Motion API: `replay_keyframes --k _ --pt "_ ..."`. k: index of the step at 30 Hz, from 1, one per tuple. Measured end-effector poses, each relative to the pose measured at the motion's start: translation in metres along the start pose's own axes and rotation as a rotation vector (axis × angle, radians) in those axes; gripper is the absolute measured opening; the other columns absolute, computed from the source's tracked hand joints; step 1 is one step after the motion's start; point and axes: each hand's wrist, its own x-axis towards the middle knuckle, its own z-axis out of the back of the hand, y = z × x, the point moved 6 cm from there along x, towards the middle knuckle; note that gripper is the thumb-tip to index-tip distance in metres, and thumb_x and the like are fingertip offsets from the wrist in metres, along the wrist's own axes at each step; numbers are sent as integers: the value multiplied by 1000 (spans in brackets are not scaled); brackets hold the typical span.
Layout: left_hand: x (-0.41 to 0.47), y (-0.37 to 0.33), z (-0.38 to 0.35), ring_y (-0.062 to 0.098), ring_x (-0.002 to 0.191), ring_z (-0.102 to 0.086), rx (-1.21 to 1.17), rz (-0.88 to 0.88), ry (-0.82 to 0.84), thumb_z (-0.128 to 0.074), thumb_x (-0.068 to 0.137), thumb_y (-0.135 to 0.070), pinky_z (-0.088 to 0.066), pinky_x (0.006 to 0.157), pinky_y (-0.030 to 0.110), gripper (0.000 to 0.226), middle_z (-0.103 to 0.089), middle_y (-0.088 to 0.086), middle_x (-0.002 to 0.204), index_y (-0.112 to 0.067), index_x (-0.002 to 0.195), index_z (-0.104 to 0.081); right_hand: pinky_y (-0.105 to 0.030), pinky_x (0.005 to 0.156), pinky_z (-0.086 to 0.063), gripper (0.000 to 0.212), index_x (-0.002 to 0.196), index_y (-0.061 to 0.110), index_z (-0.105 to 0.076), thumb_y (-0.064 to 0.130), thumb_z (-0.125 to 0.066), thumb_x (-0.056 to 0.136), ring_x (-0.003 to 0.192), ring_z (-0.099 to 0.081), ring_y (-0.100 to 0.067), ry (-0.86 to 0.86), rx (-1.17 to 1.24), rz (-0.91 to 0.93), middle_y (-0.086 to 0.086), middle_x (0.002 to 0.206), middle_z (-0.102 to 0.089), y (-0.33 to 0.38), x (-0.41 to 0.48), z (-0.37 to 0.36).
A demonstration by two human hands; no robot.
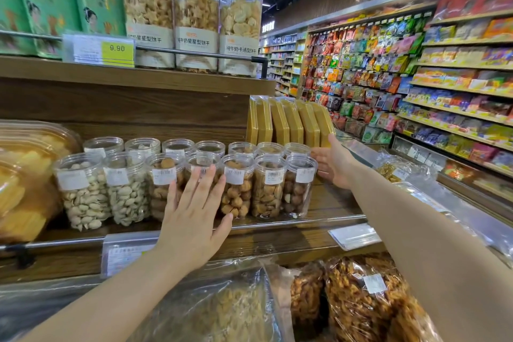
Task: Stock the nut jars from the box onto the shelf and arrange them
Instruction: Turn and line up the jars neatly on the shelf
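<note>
Two-handed at the nut jars (268,191), head view: found them upright in two rows on the wooden shelf (333,203), front row just behind its rail (305,221). Noted left hand (194,216) flat, fingers straight, pressed on one front-row jar (202,159) mid-shelf, clasping nothing. Noted right hand (334,161) likewise unclenched, palm facing the end jar (299,189) toward the shelf's right; contact unclear. Judged the jars light, rigid, smooth plastic, probably slippery; best grasped round the body, below the lid.
</note>
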Motion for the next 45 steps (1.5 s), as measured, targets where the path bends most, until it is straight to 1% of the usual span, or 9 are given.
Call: replay_keyframes --k 15,21,25,28,33,35,38,41,45 --pt "2 -2 -4 21 144 -7 9 -6 -26 -29 90 -52 -6 112 51 67 -14 2 157 -17 148 -31 -36 108 -33 70 141 6 -42 56 -17 99 130 -45 -25 9 -18 23 -11 145 -46 -2 5 -7" --pt "1 3 -2 14 144 15 -75 67 40 -9 86 -59 9 116 47 75 11 -5 157 -24 152 -11 -40 115 -27 66 144 10 -37 55 -21 99 135 -39 -24 -15 -44 40 -8 150 -39 -2 2 -8" --pt "-7 20 5 12 141 25 -104 151 75 2 79 -62 16 113 43 81 26 -7 152 -28 152 -1 -46 118 -17 80 150 19 -27 71 -24 89 142 -27 -23 -81 -148 85 -1 155 -29 -8 -15 -13" --pt "-19 42 16 19 145 18 -166 257 43 -7 81 -62 11 114 46 79 16 1 159 -27 153 -7 -46 112 -25 89 148 19 -29 77 -34 81 137 -34 -26 -150 -219 118 -2 150 -37 -16 -35 -16" --pt "-37 80 26 31 147 6 -254 466 75 -36 95 -51 -4 115 53 69 13 6 160 -31 152 -4 -36 73 -42 53 113 11 -50 52 -63 81 100 -56 -29 -507 -427 403 -7 105 -53 -21 -93 -19" --pt "-40 91 22 36 146 -1 -258 509 127 -38 94 -51 -9 115 54 71 16 6 159 -35 151 1 -44 83 -48 57 117 13 -47 49 -69 78 104 -54 -29 -546 -576 424 -9 114 -51 -26 -105 -32" --pt "-39 95 19 38 145 -4 -253 496 163 -38 94 -52 -12 115 55 71 24 5 157 -39 150 4 -48 101 -40 84 140 15 -29 51 -71 77 125 -43 -32 -534 -654 281 -13 138 -40 -36 -106 -49" --pt "-39 92 25 41 141 -20 -347 502 105 -44 94 -47 -21 110 55 73 22 6 157 -35 150 1 -49 103 -39 90 144 15 -22 48 -72 77 129 -42 -33 -532 -652 175 -12 142 -39 -41 -98 -54" --pt "-39 99 30 42 118 -50 -409 501 37 -51 93 -40 -36 100 50 77 13 7 158 -26 151 -2 -49 102 -40 84 145 15 -21 37 -71 81 126 -46 -34 -578 -684 148 -13 140 -42 -39 -91 -54"
